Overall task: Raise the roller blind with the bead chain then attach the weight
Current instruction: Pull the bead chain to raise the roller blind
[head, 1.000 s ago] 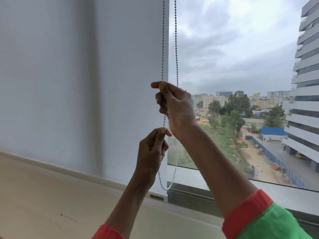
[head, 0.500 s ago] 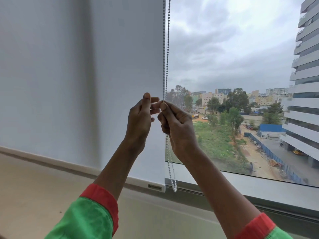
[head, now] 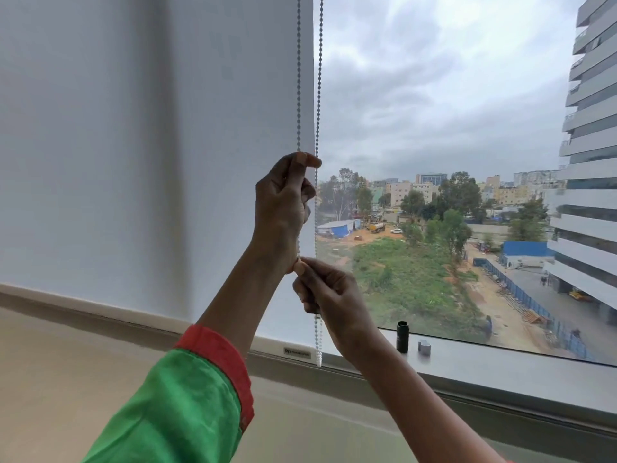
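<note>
A white roller blind (head: 150, 155) covers the left part of the window, its bottom bar (head: 287, 349) just above the sill. A bead chain (head: 319, 78) hangs in two strands along the blind's right edge and loops low near the sill. My left hand (head: 283, 208) is raised and pinches the left strand between thumb and forefinger. Below it my right hand (head: 329, 295) grips the same strand just under my left wrist. A black cylinder (head: 402, 337) and a small grey piece (head: 424, 347) stand on the sill to the right; which of them is the weight I cannot tell.
The grey window sill (head: 500, 365) runs to the right under the bare glass (head: 450, 128), which looks out on buildings and a green lot. A beige ledge (head: 66, 379) lies below the blind on the left.
My left hand has climbed up the chain from below my right hand to above it. My right hand has come down the strand. The blind's bottom bar sits about where it was.
</note>
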Motion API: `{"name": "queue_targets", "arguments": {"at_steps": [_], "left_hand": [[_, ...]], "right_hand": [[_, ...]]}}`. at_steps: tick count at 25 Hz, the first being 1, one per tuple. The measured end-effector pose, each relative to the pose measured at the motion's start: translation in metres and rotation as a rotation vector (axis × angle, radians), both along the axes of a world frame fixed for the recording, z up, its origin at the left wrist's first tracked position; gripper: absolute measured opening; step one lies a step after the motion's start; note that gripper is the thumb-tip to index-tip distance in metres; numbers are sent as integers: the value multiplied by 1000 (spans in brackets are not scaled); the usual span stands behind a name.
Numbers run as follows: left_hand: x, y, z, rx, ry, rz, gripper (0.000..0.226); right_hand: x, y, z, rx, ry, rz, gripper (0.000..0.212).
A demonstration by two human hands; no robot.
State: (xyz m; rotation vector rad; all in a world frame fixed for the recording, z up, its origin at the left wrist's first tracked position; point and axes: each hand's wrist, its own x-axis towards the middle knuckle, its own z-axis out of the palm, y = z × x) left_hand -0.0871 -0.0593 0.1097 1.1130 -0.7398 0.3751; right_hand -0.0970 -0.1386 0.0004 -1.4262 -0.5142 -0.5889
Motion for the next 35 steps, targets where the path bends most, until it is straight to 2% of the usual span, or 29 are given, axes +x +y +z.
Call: {"name": "queue_targets", "arguments": {"at_steps": [2,4,8,11,15,18,23,27,31,35], "left_hand": [[1,5,-12,13,-4,12,21],[2,12,-24,15,0,11,21],[2,16,-42,19,8,-24,23],[-1,15,-54,38,16,-58,26],[-4,12,-68,44,88,-68,26],[-7,11,-70,63,84,-74,26],[-12,8,-70,143,19,-73,34],[-7,13,-89,238,-35,-102,33],[5,19,-103,373,49,-124,42],[12,21,-72,233,100,-107,49]], "right_hand": [[-1,-6,-4,1,65,102,18],[-4,-13,-8,-6,143,188,22],[-6,-23,6,3,259,126,40],[-4,-25,42,34,197,72,34],[-10,-20,103,66,47,142,31],[-15,-10,128,45,-6,163,29],[-16,2,123,141,-49,190,22],[-20,-4,95,162,-40,225,23],[-21,-11,72,169,-62,196,24],[-19,-15,73,161,-92,211,25]]}}
